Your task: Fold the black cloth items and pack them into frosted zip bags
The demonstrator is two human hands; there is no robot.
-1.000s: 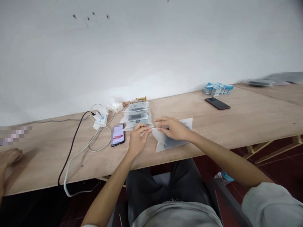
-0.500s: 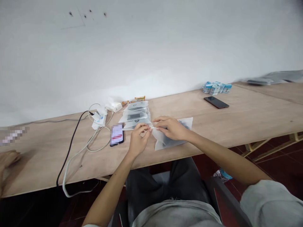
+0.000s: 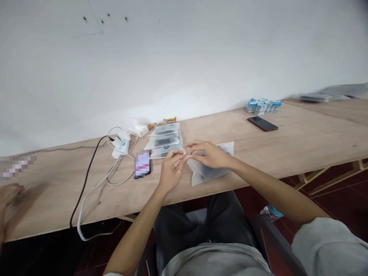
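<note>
Here, left hand (image 3: 171, 168): thumb and fingers drawn together at the tips, pinching the left end of the frosted bag (image 3: 209, 174).
Right hand (image 3: 211, 154): bent over the same bag from the other side, thumb and fingers gripping that end, its tips meeting the left hand's; the exact bit pinched is too small to make out.
Frosted bag: lying on the wooden surface (image 3: 230, 126) near its front edge, partly covered by the right hand, something dark showing inside.
Filled pouches (image 3: 165, 142): overlapping in a row behind the left hand, dark contents showing through; orange wrappers (image 3: 169, 120) beyond them, by the wall.
Lit smartphone (image 3: 142, 164): face up, left of the left hand, screen blurred out.
Power strip (image 3: 122, 147): farther left, with a white adapter (image 3: 140, 130) near it and black cable (image 3: 86, 180) and white cable (image 3: 83, 209) running over the front edge.
Dark smartphone (image 3: 262, 124): flat at the right, just in front of small blue-and-white boxes (image 3: 263, 107).
Far right: more translucent bags (image 3: 316, 96) along the wall.
Left edge: another person's hand (image 3: 11, 191) on the surface.
Floor: red tiles, a plastic bottle (image 3: 270, 212) lying below.
</note>
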